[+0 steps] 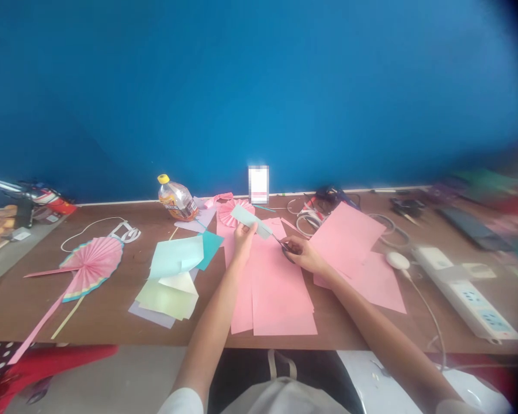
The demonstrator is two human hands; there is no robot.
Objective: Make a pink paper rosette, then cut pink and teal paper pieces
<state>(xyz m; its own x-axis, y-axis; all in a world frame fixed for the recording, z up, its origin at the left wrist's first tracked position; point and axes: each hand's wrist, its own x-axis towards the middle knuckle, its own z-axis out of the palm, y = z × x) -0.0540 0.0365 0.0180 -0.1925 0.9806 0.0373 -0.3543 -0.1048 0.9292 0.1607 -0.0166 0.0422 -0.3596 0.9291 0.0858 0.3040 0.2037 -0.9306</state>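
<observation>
My left hand (245, 234) is closed on a narrow strip of pale blue-green paper (246, 217), raised above the table. In my right hand (302, 253) is a pair of scissors (286, 249) with dark handles, its blades at the strip's right end. Whether the blades bite into the paper is too small to tell. Sheets of pink paper (280, 293) lie flat beneath both hands. Just behind the strip rests a pleated pink paper rosette (228, 214).
Left of my arms are pastel paper pieces (176, 259), a drink bottle (176, 198) and a pink folded fan (95, 264). To the right lie more pink sheets (349, 241), a white charger (397, 261) with its cord and a power strip (466, 293). A blue wall (259, 86) stands behind.
</observation>
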